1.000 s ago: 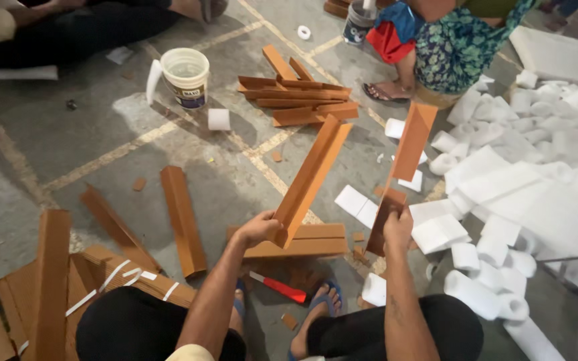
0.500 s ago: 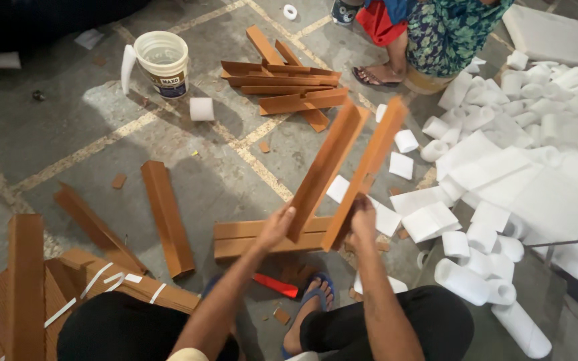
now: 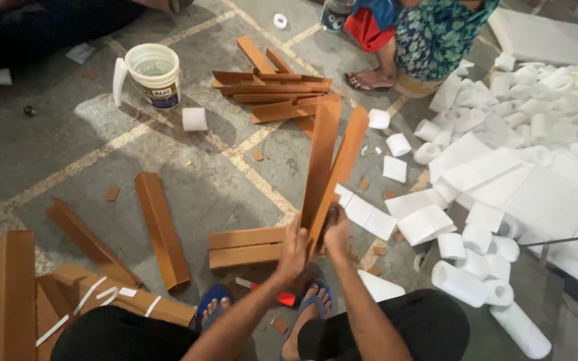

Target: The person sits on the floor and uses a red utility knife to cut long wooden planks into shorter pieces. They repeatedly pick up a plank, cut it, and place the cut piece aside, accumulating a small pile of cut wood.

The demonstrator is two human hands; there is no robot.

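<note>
Head view: left hand (image 3: 294, 251) and right hand (image 3: 336, 229) each clasp the lower end of a long, flat brown cardboard strip (image 3: 320, 164), (image 3: 344, 160), the two pressed together upright over the grey stone floor (image 3: 61, 147), beside white foam blocks (image 3: 503, 180).

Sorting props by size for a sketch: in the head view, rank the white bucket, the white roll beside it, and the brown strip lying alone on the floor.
1. Brown strip, longest.
2. White bucket.
3. White roll, smallest.
The strip lies nearer the camera, so its lead may be overstated.
</note>
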